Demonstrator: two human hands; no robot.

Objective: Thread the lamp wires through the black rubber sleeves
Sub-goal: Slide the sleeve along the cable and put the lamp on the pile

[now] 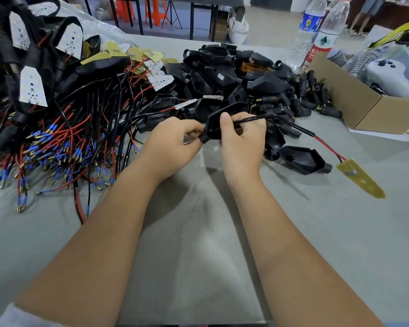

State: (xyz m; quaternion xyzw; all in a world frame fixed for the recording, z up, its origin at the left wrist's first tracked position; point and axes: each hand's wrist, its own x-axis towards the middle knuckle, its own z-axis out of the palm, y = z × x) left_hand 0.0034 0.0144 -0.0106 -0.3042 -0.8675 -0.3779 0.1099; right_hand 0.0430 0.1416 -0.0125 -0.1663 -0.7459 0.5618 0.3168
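My right hand (243, 140) grips a black rubber sleeve (214, 128) together with a black sheathed lamp wire (291, 125). That wire runs right, splits into red and black strands, and ends at a yellow lamp board (359, 178) lying on the table. My left hand (172, 142) pinches the narrow neck of the sleeve at its lower left end. Another empty black sleeve (302, 159) lies just right of my hands.
A heap of black sleeves (234, 74) fills the table's middle back, with small black connectors (309, 95) beside it. A tangle of red and black wires (64, 142) with boards covers the left. A cardboard box (364, 107) and two water bottles (316, 31) stand at right.
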